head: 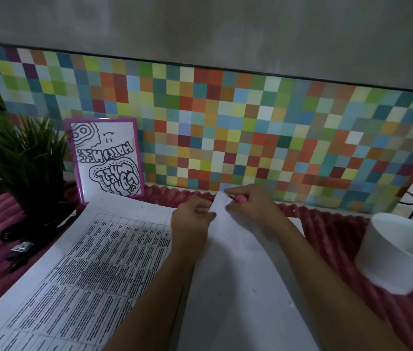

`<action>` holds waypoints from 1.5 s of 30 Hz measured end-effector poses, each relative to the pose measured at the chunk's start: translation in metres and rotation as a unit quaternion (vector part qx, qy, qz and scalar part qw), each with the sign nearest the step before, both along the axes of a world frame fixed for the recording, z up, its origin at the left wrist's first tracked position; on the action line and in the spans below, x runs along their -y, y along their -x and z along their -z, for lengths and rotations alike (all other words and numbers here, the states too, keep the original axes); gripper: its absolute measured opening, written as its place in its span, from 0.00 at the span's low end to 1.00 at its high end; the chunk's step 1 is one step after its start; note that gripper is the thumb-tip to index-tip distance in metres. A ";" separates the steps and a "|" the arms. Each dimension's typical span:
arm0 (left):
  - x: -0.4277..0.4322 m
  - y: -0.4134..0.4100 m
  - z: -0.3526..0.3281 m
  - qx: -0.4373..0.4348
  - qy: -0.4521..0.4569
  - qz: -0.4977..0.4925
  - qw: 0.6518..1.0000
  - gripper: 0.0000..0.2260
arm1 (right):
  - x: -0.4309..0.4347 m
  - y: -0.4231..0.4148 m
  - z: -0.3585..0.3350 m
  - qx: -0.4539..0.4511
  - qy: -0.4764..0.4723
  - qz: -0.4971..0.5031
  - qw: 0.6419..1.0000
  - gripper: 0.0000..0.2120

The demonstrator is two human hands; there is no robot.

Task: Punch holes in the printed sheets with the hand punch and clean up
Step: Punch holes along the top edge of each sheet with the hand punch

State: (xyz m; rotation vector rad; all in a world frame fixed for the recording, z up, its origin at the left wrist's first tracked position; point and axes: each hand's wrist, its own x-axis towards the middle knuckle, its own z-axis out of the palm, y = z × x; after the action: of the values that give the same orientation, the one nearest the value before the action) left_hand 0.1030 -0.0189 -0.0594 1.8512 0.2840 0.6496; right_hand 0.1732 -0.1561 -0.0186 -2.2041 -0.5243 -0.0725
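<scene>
Right now I see both hands meeting at the far end of the paper. My left hand (192,216) is curled, its fingers pinching the top edge of a blank white sheet (235,274) that lifts toward the camera. My right hand (252,205) is closed around a pink hand punch (241,198), of which only a small pink part shows between the fingers, right at that sheet's upper corner; I cannot tell whether the punch is biting the paper. Just left of the lifted sheet, a printed sheet (79,279) with a dense table of text lies flat, running under my left forearm. Both rest on a ribbed pinkish-red cloth (339,239) covering the table. A white round container (402,252) stands on the cloth to the right, well apart from the hands. To the left there is a potted green plant (27,158), black cables (20,245) beside it, and a purple-framed whiteboard (106,158) with doodled lettering leaning on a wall panel of small multicoloured squares (251,138), with plain grey wall above.
</scene>
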 end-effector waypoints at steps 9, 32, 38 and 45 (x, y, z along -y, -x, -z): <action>0.006 0.002 0.006 0.083 -0.154 -0.015 0.984 0.06 | -0.004 -0.001 0.000 0.025 -0.005 0.029 0.999 0.15; 0.000 0.000 0.000 -0.008 0.002 0.087 0.996 0.18 | 0.007 0.002 -0.034 -0.012 0.011 -0.009 1.000 0.05; 0.006 -0.007 0.003 -0.062 -0.023 0.106 0.992 0.14 | -0.003 0.005 -0.032 0.009 0.068 0.003 0.998 0.13; 0.009 -0.005 -0.004 -0.083 -0.039 0.119 0.989 0.12 | -0.002 0.006 -0.028 0.029 0.029 0.010 0.999 0.25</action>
State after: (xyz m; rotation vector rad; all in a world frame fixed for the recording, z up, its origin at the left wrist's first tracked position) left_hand 0.1078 -0.0278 -0.0556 1.9804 0.1438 0.3467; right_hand 0.1674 -0.1543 0.0089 -2.2697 -0.5424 -0.1344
